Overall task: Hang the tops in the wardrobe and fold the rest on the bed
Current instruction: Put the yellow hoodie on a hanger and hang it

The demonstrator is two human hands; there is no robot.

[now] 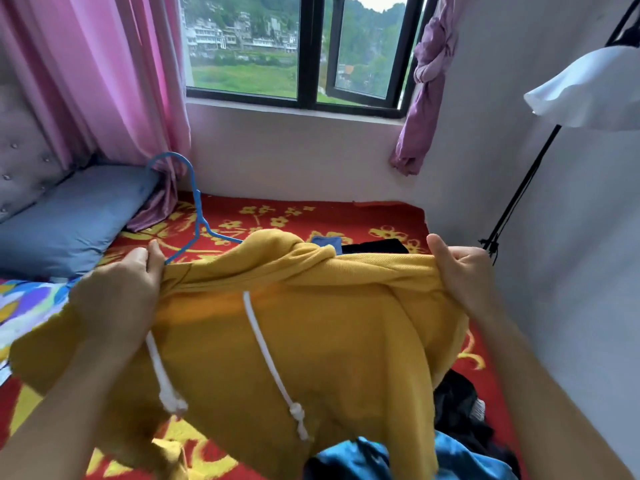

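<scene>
partly hidden hanger [196, 208] behind hoodie [311, 327] held by left hand [121, 292], right hand [464, 271]

Home bedroom, bed [346, 216] with pillow [69, 220], pink curtains [104, 81], window [298, 50]

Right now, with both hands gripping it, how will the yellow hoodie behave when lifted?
Probably floppy: the yellow hoodie sags between left hand and right hand. Its white drawstrings dangle, so likely swing. Thick-looking knit, probably grippy.
</scene>
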